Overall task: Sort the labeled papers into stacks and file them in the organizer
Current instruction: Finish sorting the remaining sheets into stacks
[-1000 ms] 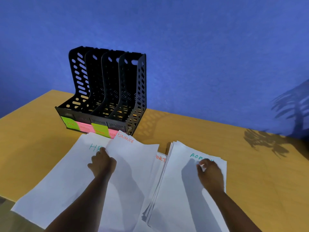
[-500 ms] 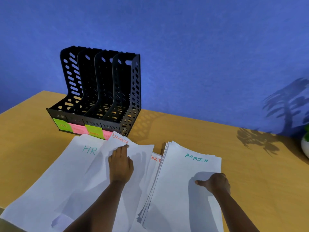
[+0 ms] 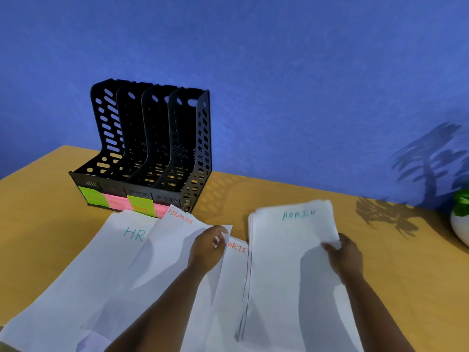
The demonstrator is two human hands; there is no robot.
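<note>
While both forearms reach up from the bottom edge of the frame, the left hand (image 3: 208, 247) has its grip pinched on the right edge of the FINANCE sheet (image 3: 172, 252) near the picture's centre, and the right hand (image 3: 346, 255) has its grip clamped on the right edge of the ADMIN stack (image 3: 289, 270), thumb on top of the paper. Lower left lies the HR sheet (image 3: 101, 262), partly under the FINANCE sheet; between the two hands a sheet whose visible letters read "ORTS" (image 3: 234, 265) peeks out from beneath.

Judging from this layout, the step in hand is separating the sheets by label. To do it well, the left hand should lift only the one sheet it pinches, letting the paper below stay flat, and set it squarely on its own pile so the corners line up. The right hand should keep the thick stack pressed together so its edges do not fan out along the left side, where they already look slightly splayed.

Farther up the surface (image 3: 279, 194), at the left, stands the black organizer (image 3: 152, 148), its four slots holding no paper, with green and pink labels (image 3: 127, 203) along the front. A potted plant (image 3: 460, 219) sits at the far right edge.
</note>
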